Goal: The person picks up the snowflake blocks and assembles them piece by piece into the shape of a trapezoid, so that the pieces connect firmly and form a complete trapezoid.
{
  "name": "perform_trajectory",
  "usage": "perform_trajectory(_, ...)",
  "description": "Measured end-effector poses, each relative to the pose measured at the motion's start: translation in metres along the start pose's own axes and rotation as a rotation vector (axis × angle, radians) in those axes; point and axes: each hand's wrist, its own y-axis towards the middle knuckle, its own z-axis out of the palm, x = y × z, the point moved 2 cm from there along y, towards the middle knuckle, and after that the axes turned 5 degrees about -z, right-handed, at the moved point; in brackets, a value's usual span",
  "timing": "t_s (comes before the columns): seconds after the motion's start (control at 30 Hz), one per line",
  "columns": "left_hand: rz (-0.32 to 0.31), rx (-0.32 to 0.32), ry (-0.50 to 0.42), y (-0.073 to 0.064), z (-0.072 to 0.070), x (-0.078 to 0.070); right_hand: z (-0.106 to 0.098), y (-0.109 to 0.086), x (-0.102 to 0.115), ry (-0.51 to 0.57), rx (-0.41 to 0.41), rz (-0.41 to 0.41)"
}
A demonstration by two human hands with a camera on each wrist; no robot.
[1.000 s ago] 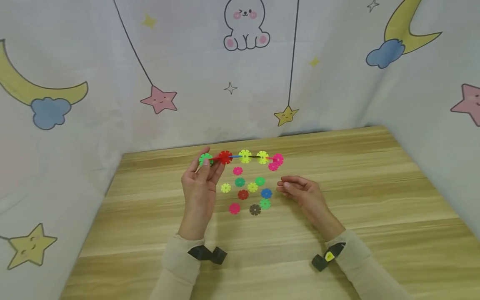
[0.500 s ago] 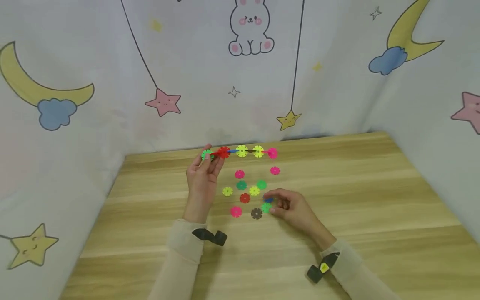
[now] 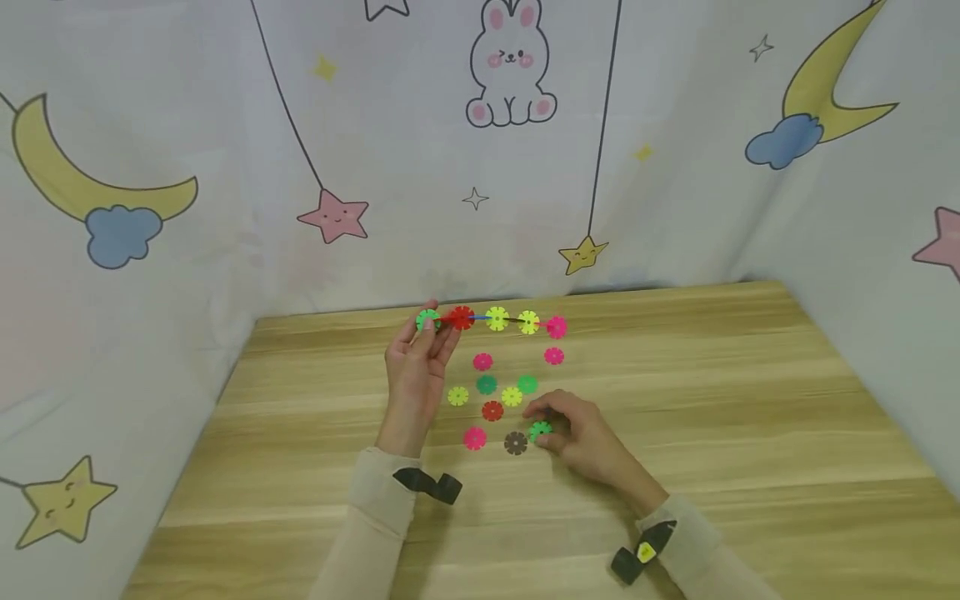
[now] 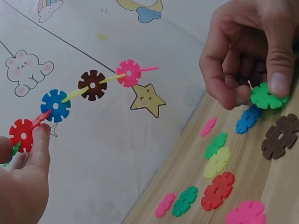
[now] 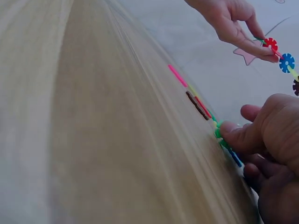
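In the head view my left hand (image 3: pixel 415 379) holds up a chain of slotted plastic discs (image 3: pixel 497 318) by its green end, thumb against the green disc. The chain reaches rightward through red, blue, yellow and brown discs to a pink one. My right hand (image 3: pixel 585 429) pinches a loose green disc (image 4: pixel 267 96) between thumb and fingers, low over the table. A blue disc (image 4: pixel 247 119) lies just below that hand in the left wrist view; in the head view the hand hides it. The brown disc (image 3: pixel 515 442) lies to the left of the pinched one.
Several loose discs lie flat on the wooden table (image 3: pixel 712 400) between the hands, among them a red one (image 3: pixel 492 411), a yellow one (image 3: pixel 458 396) and a pink one (image 3: pixel 475 438). A printed curtain (image 3: pixel 420 242) stands behind the table's back edge.
My right hand has come left and down from beside the discs and now pinches the green one. My left hand keeps its hold on the chain. The head view has tilted up slightly.
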Motion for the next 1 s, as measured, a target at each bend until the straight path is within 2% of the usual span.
perform_trajectory(0.17, 0.010, -0.018, -0.041, 0.000, -0.001, -0.003, -0.012, 0.004, 0.005, 0.120, -0.047, 0.107)
perform_trajectory(0.27, 0.015, -0.031, -0.072, 0.000, -0.002, -0.005, -0.027, 0.007, 0.016, 0.185, -0.082, 0.159)
perform_trajectory(0.33, 0.021, -0.037, -0.090, 0.000, -0.002, -0.006, -0.039, 0.010, 0.028, 0.230, -0.120, 0.167)
perform_trajectory(0.43, 0.032, -0.029, -0.110, -0.002, -0.001, -0.008, -0.058, 0.018, 0.047, 0.316, -0.191, 0.117)
perform_trajectory(0.57, 0.031, -0.013, -0.108, -0.003, 0.002, -0.008, -0.078, 0.039, 0.071, 0.463, -0.304, 0.054)
perform_trajectory(0.67, 0.028, -0.015, -0.089, -0.004, 0.004, -0.007, -0.088, 0.058, 0.085, 0.593, -0.391, 0.006)
perform_trajectory(0.83, 0.015, -0.027, -0.098, -0.007, 0.004, -0.005, -0.096, 0.080, 0.097, 0.811, -0.497, -0.137)
perform_trajectory(0.9, 0.005, -0.022, -0.094, -0.008, 0.005, -0.004, -0.097, 0.083, 0.098, 0.869, -0.514, -0.144)
perform_trajectory(1.0, 0.004, -0.009, -0.070, -0.012, 0.006, -0.005, -0.096, 0.085, 0.096, 0.890, -0.512, -0.097)
